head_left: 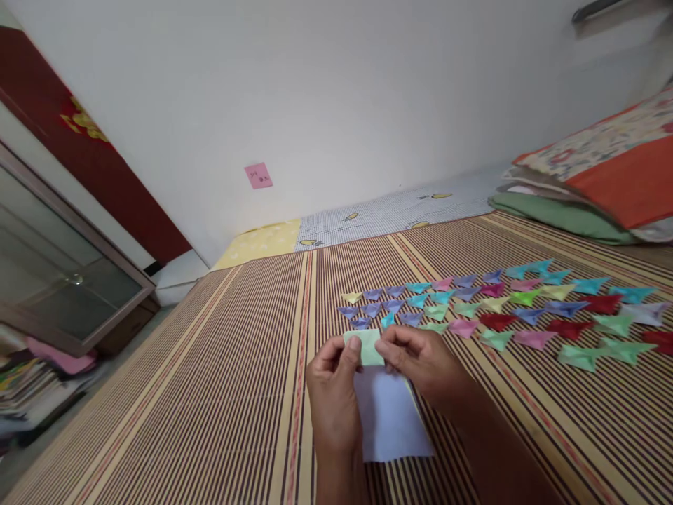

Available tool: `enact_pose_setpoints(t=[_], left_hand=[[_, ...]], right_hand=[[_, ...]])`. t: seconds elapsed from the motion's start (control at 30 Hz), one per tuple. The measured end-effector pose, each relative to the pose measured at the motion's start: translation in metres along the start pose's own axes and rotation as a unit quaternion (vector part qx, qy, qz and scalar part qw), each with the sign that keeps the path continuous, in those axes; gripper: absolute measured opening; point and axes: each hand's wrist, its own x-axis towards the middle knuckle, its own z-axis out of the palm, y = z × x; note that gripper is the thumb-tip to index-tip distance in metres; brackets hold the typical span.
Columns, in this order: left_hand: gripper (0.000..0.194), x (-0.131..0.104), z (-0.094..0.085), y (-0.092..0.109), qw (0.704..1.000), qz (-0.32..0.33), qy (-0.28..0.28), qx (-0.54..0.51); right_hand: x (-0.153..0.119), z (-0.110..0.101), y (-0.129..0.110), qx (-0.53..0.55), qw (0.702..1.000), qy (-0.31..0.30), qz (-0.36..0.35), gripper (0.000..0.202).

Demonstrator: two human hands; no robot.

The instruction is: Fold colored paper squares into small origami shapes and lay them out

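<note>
While a striped mat [221,351] spreads across the foreground, a white wall [378,91] rises behind it; stacked bedding [604,182] sits at the far right; rows of folded paper shapes [497,321], in many colours, cover the mat right of centre; nearer, the left hand [336,393] and right hand [428,361] pinch opposite sides of a light-green paper [371,346] between thumb and fingers; a larger pale sheet [393,421] shows just below it, whether resting or held I cannot tell.

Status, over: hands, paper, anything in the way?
Left hand and right hand holding small light-green rectangular paper. Pale rectangular paper sheet below. Multicoloured folded-paper pieces just beyond, not visibly blocking.
</note>
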Motion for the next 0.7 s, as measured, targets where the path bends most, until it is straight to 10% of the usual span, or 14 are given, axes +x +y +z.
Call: enact_pose_setpoints(t=[0.7], left_hand=[[0.035,0.003,0.004,0.003,0.983,-0.009,0.060,-0.171]], right_hand=[[-0.003,0.018,-0.004,-0.106,0.991,-0.031,-0.081,0.030]])
